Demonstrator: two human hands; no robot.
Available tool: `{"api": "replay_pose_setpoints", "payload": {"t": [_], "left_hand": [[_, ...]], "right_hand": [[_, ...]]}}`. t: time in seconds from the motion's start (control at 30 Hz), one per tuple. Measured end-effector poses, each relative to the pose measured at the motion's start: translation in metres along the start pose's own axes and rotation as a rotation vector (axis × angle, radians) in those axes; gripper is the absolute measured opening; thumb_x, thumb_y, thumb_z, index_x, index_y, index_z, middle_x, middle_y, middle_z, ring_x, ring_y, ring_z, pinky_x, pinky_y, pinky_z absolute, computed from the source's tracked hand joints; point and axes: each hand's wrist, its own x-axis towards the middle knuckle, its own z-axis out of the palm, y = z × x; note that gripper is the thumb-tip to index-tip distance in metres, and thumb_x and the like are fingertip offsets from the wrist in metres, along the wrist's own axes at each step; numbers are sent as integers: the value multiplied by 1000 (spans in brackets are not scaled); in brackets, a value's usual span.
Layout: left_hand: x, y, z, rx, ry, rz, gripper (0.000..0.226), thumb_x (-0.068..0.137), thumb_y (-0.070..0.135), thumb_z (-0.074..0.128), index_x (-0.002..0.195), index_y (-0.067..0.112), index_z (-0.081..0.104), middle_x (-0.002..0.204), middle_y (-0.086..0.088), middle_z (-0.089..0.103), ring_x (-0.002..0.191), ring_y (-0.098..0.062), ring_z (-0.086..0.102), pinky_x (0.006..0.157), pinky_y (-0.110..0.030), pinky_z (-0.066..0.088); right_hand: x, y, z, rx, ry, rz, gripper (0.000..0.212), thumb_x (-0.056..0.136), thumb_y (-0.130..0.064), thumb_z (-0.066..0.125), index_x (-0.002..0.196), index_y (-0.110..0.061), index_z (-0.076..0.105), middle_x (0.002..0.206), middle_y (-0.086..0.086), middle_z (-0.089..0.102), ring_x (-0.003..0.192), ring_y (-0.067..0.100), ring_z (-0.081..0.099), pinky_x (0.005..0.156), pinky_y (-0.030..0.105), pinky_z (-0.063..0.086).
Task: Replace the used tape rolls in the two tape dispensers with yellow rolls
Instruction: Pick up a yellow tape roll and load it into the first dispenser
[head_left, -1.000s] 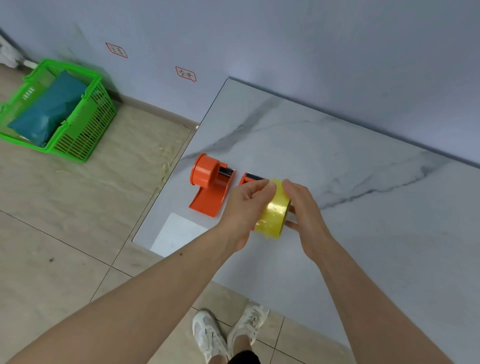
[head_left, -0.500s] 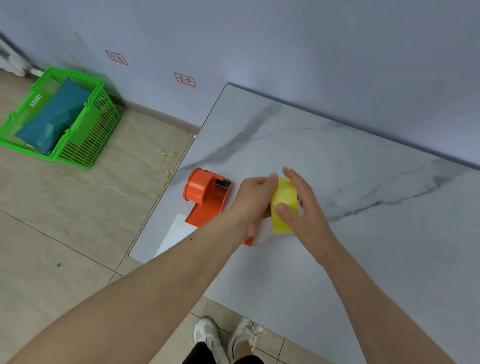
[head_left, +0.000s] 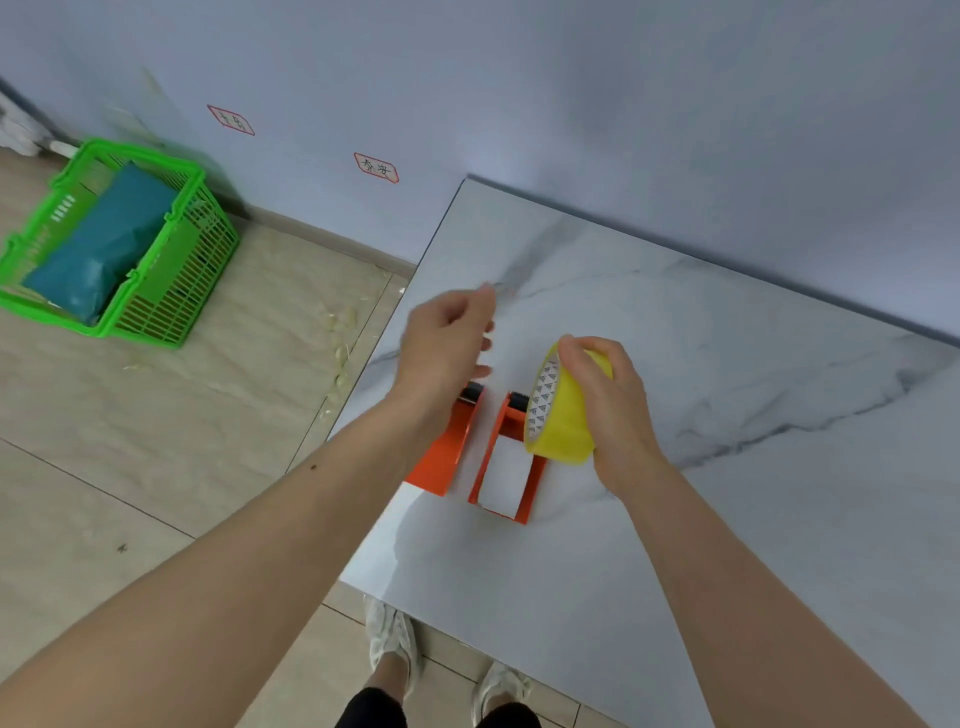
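Note:
My right hand (head_left: 608, 410) grips a yellow tape roll (head_left: 558, 415) and holds it tilted over the right orange tape dispenser (head_left: 511, 467), whose cradle shows white inside. The left orange dispenser (head_left: 444, 457) stands beside it, largely hidden under my left wrist. My left hand (head_left: 447, 348) hovers above that dispenser with fingers loosely curled and blurred, holding nothing that I can see.
Both dispensers stand near the left front corner of the white marble table (head_left: 727, 364). A green plastic basket (head_left: 171, 270) with a teal parcel sits on the floor at far left. My white shoes (head_left: 395, 644) show below the table edge.
My left hand has let go of the yellow roll and moved up and left. My right hand alone now holds the roll, lifted and tilted over the right dispenser.

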Motion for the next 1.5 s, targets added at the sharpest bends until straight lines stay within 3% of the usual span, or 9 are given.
{"api": "replay_pose_setpoints", "payload": {"t": [0.2, 0.4, 0.47, 0.6, 0.67, 0.93, 1.2, 1.37, 1.5], "left_hand": [[35, -29, -58, 55, 86, -95, 20, 96, 37, 54, 82, 23, 59, 96, 2, 61, 94, -16, 56, 89, -36, 46], [49, -61, -74, 95, -123, -341, 55, 97, 57, 39, 141, 24, 48, 143, 7, 49, 134, -16, 44, 114, -43, 31], [48, -68, -76, 63, -181, -364, 48, 99, 57, 35, 136, 30, 49, 129, 14, 51, 128, -9, 46, 109, -35, 31], [43, -76, -74, 23, -276, -408, 27, 100, 55, 33, 94, 41, 56, 89, 23, 54, 80, 10, 49, 85, -26, 38], [43, -82, -73, 8, -296, -430, 32, 98, 58, 34, 90, 40, 59, 87, 19, 60, 79, 7, 54, 70, -22, 41], [39, -91, -65, -40, -267, -480, 39, 95, 63, 36, 94, 35, 63, 92, 1, 71, 82, -11, 67, 64, -28, 47], [39, -102, -68, -15, -283, -444, 43, 91, 70, 38, 103, 41, 68, 109, -4, 74, 102, -23, 70, 96, -43, 52], [36, -105, -64, -12, -304, -431, 48, 94, 67, 32, 111, 38, 66, 108, 0, 73, 96, -16, 70, 83, -34, 53], [30, -101, -62, -38, -297, -423, 47, 94, 69, 27, 113, 46, 64, 116, 5, 71, 107, -15, 67, 102, -40, 48]], "right_hand": [[7, -6, 51, -53, 10, 85, 38, 81, -61, 60, 106, -33, 58, 110, -2, 61, 103, 22, 62, 95, 47, 53], [3, -4, 82, -134, -22, 120, 35, 92, -57, 51, 113, -29, 54, 113, -2, 57, 99, 17, 58, 80, 33, 48], [1, -1, 88, -162, -25, 129, 35, 92, -59, 49, 113, -32, 53, 116, -1, 56, 103, 18, 56, 83, 33, 45], [1, 7, 100, -205, -7, 167, 37, 91, -62, 46, 114, -34, 51, 120, 0, 54, 109, 22, 55, 96, 40, 46], [-1, 10, 104, -201, -1, 180, 37, 91, -60, 47, 116, -33, 51, 120, 2, 55, 107, 22, 57, 96, 42, 48], [-4, 22, 109, -237, 9, 202, 43, 90, -61, 46, 122, -33, 50, 122, 1, 56, 109, 21, 56, 96, 40, 47], [2, 19, 112, -312, -12, 226, 47, 90, -60, 45, 125, -28, 50, 121, -1, 57, 112, 23, 54, 98, 41, 46], [1, 19, 121, -327, -56, 237, 48, 91, -56, 45, 126, -24, 50, 119, -1, 58, 110, 21, 54, 91, 36, 44], [-3, 25, 133, -281, -26, 262, 51, 88, -59, 45, 125, -25, 50, 127, 0, 54, 113, 23, 54, 99, 42, 46]]}}
